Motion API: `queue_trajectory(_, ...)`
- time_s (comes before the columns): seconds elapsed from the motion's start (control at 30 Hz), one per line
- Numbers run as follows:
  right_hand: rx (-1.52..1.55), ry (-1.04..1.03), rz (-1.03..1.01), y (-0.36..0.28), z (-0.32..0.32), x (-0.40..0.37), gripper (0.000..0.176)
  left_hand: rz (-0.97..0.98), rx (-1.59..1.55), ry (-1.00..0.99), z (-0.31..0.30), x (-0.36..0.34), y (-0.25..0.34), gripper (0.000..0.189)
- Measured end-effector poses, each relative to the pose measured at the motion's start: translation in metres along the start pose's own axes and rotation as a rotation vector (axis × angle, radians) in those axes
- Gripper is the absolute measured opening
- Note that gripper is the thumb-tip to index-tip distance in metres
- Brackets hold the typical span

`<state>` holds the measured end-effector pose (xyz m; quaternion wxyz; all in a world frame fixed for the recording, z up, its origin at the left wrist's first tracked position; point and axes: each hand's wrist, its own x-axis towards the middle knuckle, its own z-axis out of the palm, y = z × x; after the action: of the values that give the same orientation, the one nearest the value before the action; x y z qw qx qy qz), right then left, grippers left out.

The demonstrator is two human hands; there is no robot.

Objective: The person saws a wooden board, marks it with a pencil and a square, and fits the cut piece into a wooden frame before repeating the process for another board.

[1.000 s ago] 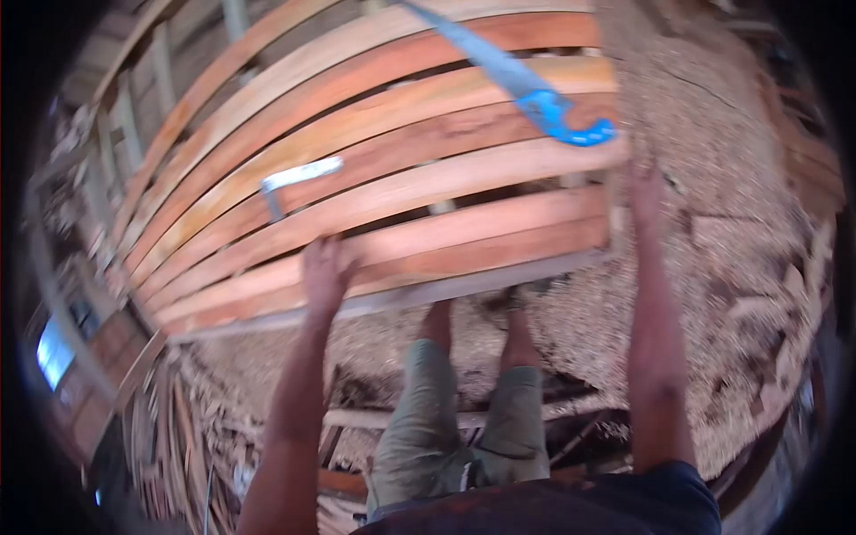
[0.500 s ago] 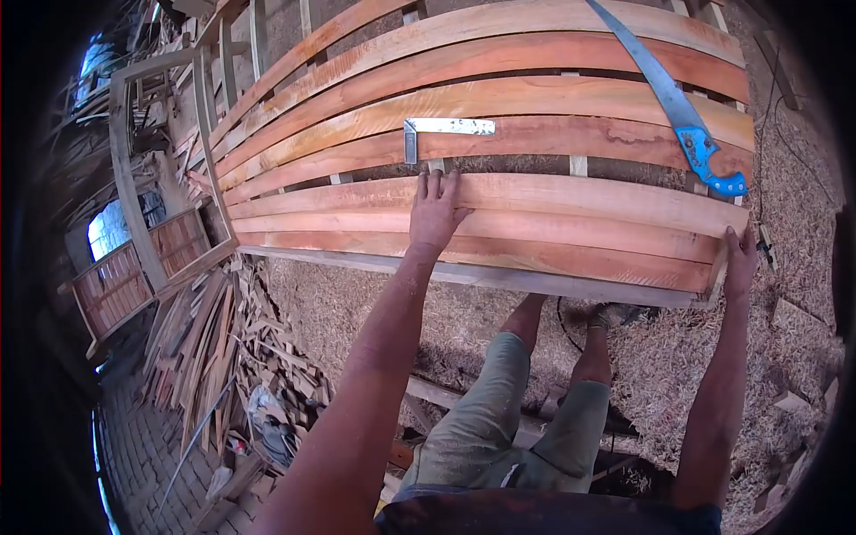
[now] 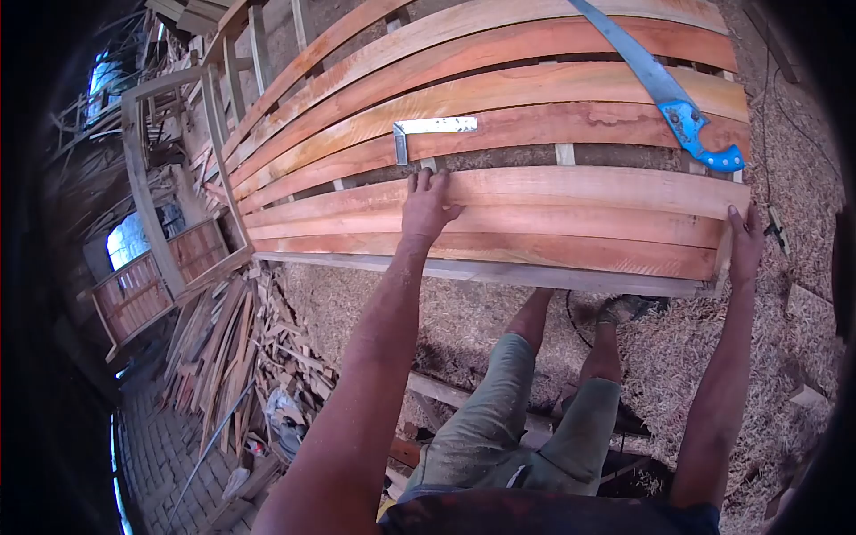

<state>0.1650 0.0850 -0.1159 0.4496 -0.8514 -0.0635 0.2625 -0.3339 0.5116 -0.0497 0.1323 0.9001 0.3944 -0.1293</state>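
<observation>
A pale reddish plank point(image 3: 571, 185) lies across a slatted wooden frame, nearest the gap between the slats. My left hand point(image 3: 426, 210) is closed over it, fingertips bent over its far edge and thumb out to the side. At the plank's right end, my right hand point(image 3: 745, 242) grips the corner with the thumb against the end; some fingers are partly hidden. Just beyond my left fingers, a metal try square point(image 3: 437, 126) rests on the neighbouring slat point(image 3: 615, 123). A handsaw point(image 3: 682, 120) with a blue handle lies across the slats at the right.
Below the plank are further slats point(image 3: 571, 251) and the frame's near rail point(image 3: 535, 281). A heap of wood strips point(image 3: 214, 357) lies at lower left, beside an upright wooden frame point(image 3: 147, 196). Shavings point(image 3: 660, 383) cover the ground around my legs.
The view has shifted slightly, so the slats, square and saw appear a little left and higher. Both hands stay on the plank, with little movement of their own.
</observation>
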Motion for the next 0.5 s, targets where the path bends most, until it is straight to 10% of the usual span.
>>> queue_trajectory(0.33,-0.491,0.048,-0.005,0.026,0.0,-0.005,0.075,0.102,0.001,0.021,0.022,0.002,-0.01,0.089)
queue_trajectory(0.37,-0.456,0.093,-0.022,0.021,0.005,-0.012,0.069,-0.172,-0.225,-0.203,0.013,0.001,0.016,0.088)
queue_trajectory(0.43,-0.078,0.013,-0.08,-0.009,0.008,-0.021,0.061,-0.01,0.014,0.202,0.016,-0.011,0.097,0.08)
queue_trajectory(0.5,-0.106,-0.001,-0.09,-0.008,0.003,-0.02,0.058,0.181,-0.204,0.208,0.022,-0.01,0.2,0.077)
